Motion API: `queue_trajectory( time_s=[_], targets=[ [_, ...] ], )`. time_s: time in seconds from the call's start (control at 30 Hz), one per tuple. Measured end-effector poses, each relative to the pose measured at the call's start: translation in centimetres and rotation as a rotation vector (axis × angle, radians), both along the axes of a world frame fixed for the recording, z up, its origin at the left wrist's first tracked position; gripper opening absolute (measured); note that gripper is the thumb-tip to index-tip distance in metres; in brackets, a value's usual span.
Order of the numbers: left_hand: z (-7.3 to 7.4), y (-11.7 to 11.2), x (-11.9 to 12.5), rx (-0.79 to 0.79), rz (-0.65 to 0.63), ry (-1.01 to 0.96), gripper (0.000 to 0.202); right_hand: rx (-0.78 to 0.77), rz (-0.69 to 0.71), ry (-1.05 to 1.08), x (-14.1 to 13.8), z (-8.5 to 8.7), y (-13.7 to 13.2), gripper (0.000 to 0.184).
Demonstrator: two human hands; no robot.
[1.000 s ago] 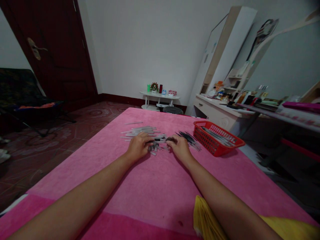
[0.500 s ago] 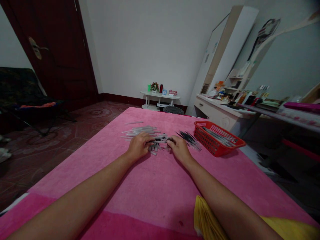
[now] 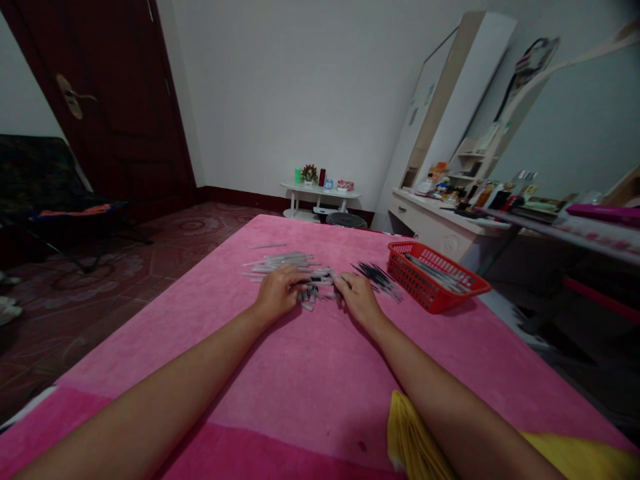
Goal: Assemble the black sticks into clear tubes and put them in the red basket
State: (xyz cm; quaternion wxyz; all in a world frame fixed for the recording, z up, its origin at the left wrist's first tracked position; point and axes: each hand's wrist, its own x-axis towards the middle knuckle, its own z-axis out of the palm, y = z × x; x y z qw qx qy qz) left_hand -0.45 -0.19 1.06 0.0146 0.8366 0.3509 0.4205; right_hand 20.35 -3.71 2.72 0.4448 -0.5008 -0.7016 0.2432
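My left hand (image 3: 278,289) and my right hand (image 3: 357,297) rest on a pink cloth-covered table (image 3: 310,373), fingers curled. Between them they pinch a thin pen part (image 3: 316,281) held level, one hand at each end. Small grey caps (image 3: 311,296) lie just under it. A pile of pale grey pen barrels (image 3: 278,261) lies beyond my left hand. A fan of thin black refills (image 3: 378,275) lies beyond my right hand.
A red plastic basket (image 3: 434,277) with several pens stands at the right. A white dresser (image 3: 440,220) with clutter stands beyond it. A small white side table (image 3: 319,197) stands by the far wall, a dark door (image 3: 110,107) at the left. Yellow cloth (image 3: 415,440) shows bottom right.
My right hand has shifted slightly left toward my left hand, closing the gap along the pen part. Otherwise nothing has moved.
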Motion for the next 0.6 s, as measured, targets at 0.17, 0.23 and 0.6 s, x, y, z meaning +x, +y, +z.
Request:
queue_trajectory(
  time_s=[0.17,0.23,0.6],
  targets=[
    [0.27,-0.31,-0.07,0.027,-0.017,0.004,0.018,-0.229,0.064,0.235,-0.03,-0.82,0.44,0.045],
    [0.37,-0.34,-0.11,0.035,-0.024,0.008,0.019,-0.209,0.067,0.249,-0.09,-0.82,0.59,0.042],
    [-0.06,0.01,0.11,-0.04,0.011,-0.023,0.018,0.112,-0.061,0.018,-0.15,0.15,0.1,0.016]
  ],
)
